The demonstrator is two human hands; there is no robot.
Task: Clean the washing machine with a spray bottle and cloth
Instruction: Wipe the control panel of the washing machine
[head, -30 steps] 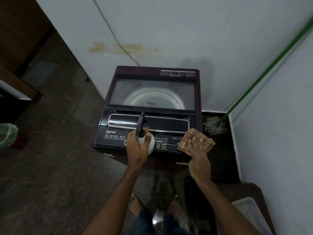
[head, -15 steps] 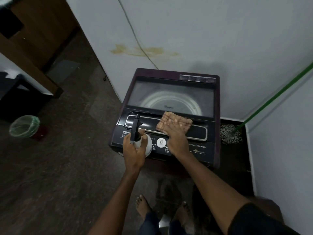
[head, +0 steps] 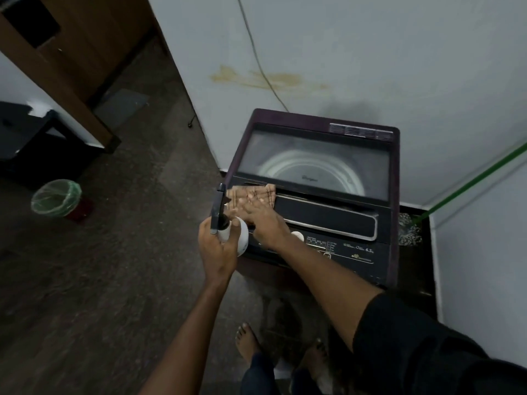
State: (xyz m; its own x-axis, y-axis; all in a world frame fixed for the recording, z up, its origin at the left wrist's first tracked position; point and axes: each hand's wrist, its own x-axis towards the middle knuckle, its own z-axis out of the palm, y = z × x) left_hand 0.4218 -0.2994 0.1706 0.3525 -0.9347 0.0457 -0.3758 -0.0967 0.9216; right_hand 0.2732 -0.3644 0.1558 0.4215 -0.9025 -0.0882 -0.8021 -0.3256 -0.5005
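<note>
A dark purple top-load washing machine stands in the corner, its glass lid closed over the white drum. My left hand grips a white spray bottle with a dark trigger head, held upright in front of the machine's front left corner. My right hand lies flat with straight fingers on a brown checked cloth, pressing it onto the left end of the lid's handle strip. The cloth and fingers are motion-blurred.
A green mop handle leans against the right wall, its mop head beside the machine. A small bin with a green liner sits on the floor at left, near a wooden door frame. My bare feet stand before the machine.
My right hand has slid the cloth leftward, from the front right corner across the handle strip to its left end. The left hand with the bottle has kept its place.
</note>
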